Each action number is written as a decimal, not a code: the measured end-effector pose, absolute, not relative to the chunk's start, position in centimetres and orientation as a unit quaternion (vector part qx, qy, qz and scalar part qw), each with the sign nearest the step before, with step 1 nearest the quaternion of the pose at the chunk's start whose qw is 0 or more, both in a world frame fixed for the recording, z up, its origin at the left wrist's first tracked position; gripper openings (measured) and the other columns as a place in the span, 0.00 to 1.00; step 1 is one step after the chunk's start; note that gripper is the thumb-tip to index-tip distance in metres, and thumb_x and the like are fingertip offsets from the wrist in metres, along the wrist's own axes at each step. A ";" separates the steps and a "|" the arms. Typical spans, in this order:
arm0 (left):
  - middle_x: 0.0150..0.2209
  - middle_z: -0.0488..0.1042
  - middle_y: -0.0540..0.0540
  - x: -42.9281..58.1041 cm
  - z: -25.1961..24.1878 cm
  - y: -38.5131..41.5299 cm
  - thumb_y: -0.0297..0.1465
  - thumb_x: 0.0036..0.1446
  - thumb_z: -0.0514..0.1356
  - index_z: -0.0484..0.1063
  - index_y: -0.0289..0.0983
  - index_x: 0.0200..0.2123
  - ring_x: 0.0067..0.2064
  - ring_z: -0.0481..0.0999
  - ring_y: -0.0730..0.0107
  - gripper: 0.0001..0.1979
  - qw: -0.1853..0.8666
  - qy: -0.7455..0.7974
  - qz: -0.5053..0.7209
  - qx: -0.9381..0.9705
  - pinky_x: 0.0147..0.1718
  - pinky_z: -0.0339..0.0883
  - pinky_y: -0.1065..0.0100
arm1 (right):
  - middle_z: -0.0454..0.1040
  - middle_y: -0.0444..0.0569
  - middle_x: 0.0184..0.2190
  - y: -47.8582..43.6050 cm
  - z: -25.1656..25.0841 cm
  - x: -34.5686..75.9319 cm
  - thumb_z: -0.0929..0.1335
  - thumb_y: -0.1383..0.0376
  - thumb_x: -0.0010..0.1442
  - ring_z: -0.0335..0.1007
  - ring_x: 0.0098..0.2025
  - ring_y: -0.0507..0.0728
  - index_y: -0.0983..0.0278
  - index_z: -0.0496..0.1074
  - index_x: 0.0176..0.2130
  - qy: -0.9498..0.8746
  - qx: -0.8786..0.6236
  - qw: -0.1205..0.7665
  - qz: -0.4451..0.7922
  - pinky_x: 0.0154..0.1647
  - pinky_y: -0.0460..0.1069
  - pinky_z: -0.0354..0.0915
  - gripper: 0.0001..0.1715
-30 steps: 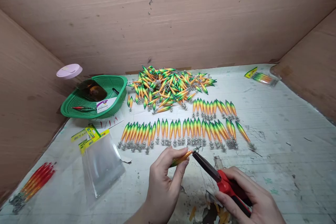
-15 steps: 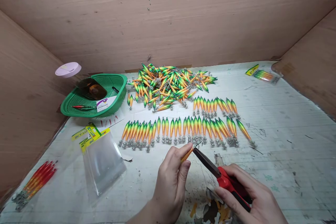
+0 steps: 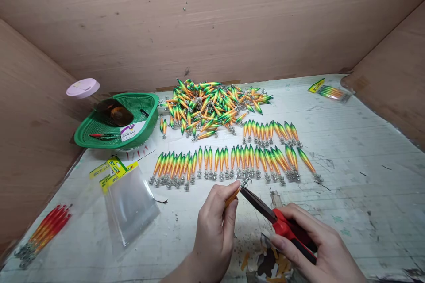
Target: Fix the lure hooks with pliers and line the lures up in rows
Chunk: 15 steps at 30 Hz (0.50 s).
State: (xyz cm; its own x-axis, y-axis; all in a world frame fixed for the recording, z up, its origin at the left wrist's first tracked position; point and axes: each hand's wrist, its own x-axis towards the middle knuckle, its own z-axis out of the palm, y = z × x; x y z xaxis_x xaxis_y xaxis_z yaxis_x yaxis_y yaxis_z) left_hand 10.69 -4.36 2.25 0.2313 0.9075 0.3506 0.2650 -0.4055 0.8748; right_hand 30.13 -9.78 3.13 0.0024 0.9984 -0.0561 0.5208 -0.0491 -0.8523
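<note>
Between the thumb and fingers of my left hand (image 3: 215, 225) is an orange fishing lure (image 3: 232, 197), its hooked end pointing up and to the right. My right hand (image 3: 312, 243) is wrapped round red-and-black pliers (image 3: 282, 223). The dark jaws of the pliers touch the lure's metal hooks. Just beyond my hands stretches a row of green, yellow and orange lures (image 3: 245, 159), hooks toward me. A shorter row (image 3: 262, 132) lies behind it, and a loose pile of the same lures (image 3: 209, 106) is farther back.
A green basket (image 3: 152, 119) at the left holds a lidded cup (image 3: 116, 112), a card and a red lure. Clear packets (image 3: 133, 212) and a bundle of red lures (image 3: 46, 234) lie nearer. A filled packet (image 3: 330, 92) rests far right. Board walls enclose the table.
Both hands have shifted very slightly left in view, with the lure and pliers still held together. The whole scene has also drifted slightly left. Otherwise the lures look the same.
</note>
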 end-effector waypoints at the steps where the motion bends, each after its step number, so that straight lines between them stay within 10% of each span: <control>1: 0.41 0.73 0.47 10.7 2.2 -4.4 0.19 0.65 0.52 0.68 0.44 0.57 0.41 0.75 0.71 0.22 0.343 0.415 0.462 0.705 0.39 0.70 0.72 | 0.75 0.44 0.29 -9.7 3.2 30.3 0.69 0.52 0.62 0.74 0.29 0.53 0.59 0.74 0.36 -0.610 -0.628 0.326 0.358 0.28 0.43 0.69 0.14; 15: 0.38 0.68 0.48 10.9 1.4 -5.0 0.17 0.65 0.50 0.63 0.45 0.62 0.35 0.70 0.73 0.27 0.329 0.404 0.465 0.716 0.35 0.68 0.74 | 0.77 0.46 0.31 -9.1 3.0 32.0 0.68 0.53 0.64 0.76 0.32 0.55 0.61 0.74 0.36 -0.672 -0.593 0.252 0.364 0.31 0.43 0.70 0.14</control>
